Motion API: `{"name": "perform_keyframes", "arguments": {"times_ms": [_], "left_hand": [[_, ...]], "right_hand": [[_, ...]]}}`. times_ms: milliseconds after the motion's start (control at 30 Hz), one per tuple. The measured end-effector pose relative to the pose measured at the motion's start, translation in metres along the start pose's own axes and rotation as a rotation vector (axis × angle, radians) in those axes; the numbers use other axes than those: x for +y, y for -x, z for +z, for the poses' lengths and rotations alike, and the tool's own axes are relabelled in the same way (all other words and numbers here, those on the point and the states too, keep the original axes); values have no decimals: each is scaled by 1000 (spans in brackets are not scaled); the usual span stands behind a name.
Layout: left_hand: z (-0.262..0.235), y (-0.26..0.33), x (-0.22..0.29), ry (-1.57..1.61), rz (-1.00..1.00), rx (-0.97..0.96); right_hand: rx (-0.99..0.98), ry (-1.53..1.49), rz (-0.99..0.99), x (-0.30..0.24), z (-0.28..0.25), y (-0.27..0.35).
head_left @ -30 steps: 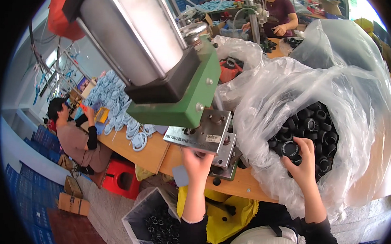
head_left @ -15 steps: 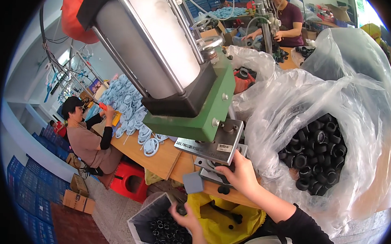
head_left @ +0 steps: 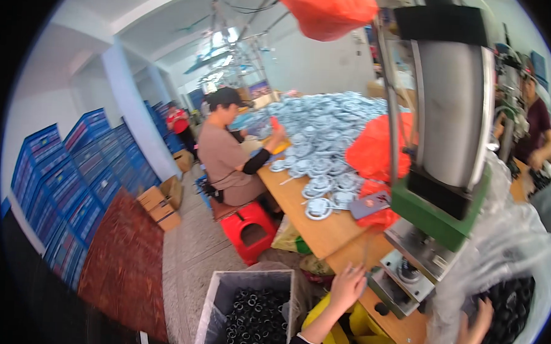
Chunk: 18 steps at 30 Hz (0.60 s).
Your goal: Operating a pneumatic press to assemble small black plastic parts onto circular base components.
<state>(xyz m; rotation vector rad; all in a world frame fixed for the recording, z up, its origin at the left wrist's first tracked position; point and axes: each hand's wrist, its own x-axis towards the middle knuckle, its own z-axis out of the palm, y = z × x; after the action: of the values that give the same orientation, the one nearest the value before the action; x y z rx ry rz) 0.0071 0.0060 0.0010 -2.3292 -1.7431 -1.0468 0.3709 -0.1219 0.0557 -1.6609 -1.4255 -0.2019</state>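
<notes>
Beside the lower steel block of a press [head_left: 409, 279], my left hand [head_left: 346, 287] has its fingers stretched out at the tabletop edge; I make out nothing in them. My right hand [head_left: 479, 325] reaches into a clear plastic bag [head_left: 461, 291] of black rubber-like rings [head_left: 512, 305]. Its thumb and fingers are apart; whether they touch a ring is blurred. The press has a silver cylinder [head_left: 447, 112] over a green body [head_left: 440, 213], with steel plates below. A bin [head_left: 205, 310] left of my left arm contains many black rings with pale edges.
A yellow bag [head_left: 373, 333] hangs below the wooden table [head_left: 340, 239]. Light-blue looped parts [head_left: 332, 131] are heaped on the table, near a phone [head_left: 370, 204] and orange-red bags [head_left: 381, 146]. A co-worker [head_left: 230, 158] sits on a red stool [head_left: 248, 232]. Another person [head_left: 535, 128] works at far right.
The view has turned to the left. My right hand has gone from the press plates into the bag of rings; my left hand has moved from above the bin to the press.
</notes>
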Motion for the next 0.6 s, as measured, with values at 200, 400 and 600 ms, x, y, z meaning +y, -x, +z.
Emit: {"name": "perform_keyframes", "arguments": {"times_ms": [200, 400, 600], "left_hand": [[-7, 10, 5, -81, -104, 0], [-1, 2, 2, -25, -89, 0], [-12, 8, 18, -85, -139, -10]], "right_hand": [[-325, 579, 153, 23, -52, -7], [-422, 777, 125, -1, -43, -4], [-526, 670, 254, 1, -60, -3]]}}
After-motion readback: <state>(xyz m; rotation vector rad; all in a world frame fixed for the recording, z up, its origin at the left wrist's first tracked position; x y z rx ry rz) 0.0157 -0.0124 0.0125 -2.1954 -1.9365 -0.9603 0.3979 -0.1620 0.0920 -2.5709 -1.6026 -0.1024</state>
